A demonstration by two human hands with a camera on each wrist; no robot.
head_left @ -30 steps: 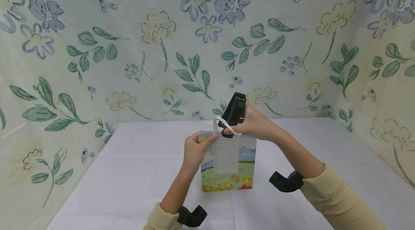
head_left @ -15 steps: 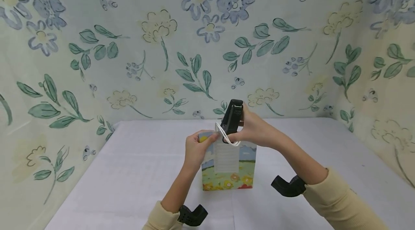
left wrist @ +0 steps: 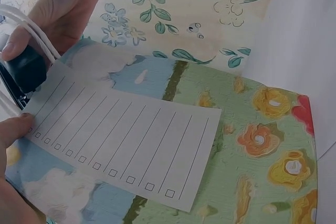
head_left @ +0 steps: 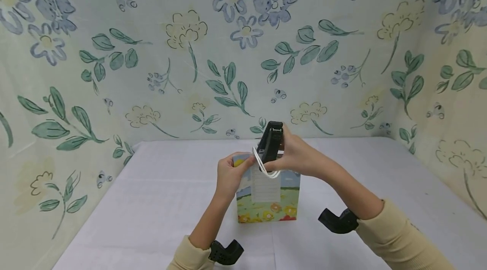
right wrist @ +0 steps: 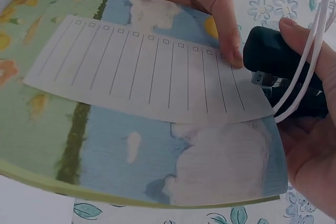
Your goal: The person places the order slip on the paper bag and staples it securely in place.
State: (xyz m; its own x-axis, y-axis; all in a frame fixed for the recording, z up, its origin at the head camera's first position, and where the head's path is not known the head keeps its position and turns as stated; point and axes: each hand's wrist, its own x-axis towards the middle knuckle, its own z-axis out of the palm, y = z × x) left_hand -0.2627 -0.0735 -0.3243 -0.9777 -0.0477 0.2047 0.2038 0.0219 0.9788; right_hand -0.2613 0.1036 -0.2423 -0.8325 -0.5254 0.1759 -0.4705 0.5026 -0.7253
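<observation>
A paper gift bag [head_left: 266, 214] painted with sky, grass and flowers stands upright in the head view. A white lined checklist [head_left: 265, 189] with small boxes lies on its front. My left hand [head_left: 229, 175] pinches the bag's upper left edge, thumb on the checklist's top end. In my right hand [head_left: 298, 155] I grip a black stapler [head_left: 271, 141], tilted above the bag. The right wrist view shows the stapler's nose [right wrist: 268, 51] at the top edge of checklist and bag, close to the left thumb. White cord handles [right wrist: 310, 59] loop across the stapler.
A white cloth covers the table [head_left: 160, 211]. Behind and beside it hangs a floral curtain [head_left: 152, 50]. Black camera mounts [head_left: 226, 252] sit at both wrists, by the cream sleeves [head_left: 399, 232].
My right hand has lowered the stapler toward the bag's top edge and brought it more upright. The cord handles have swung down over the front. My left hand keeps its hold.
</observation>
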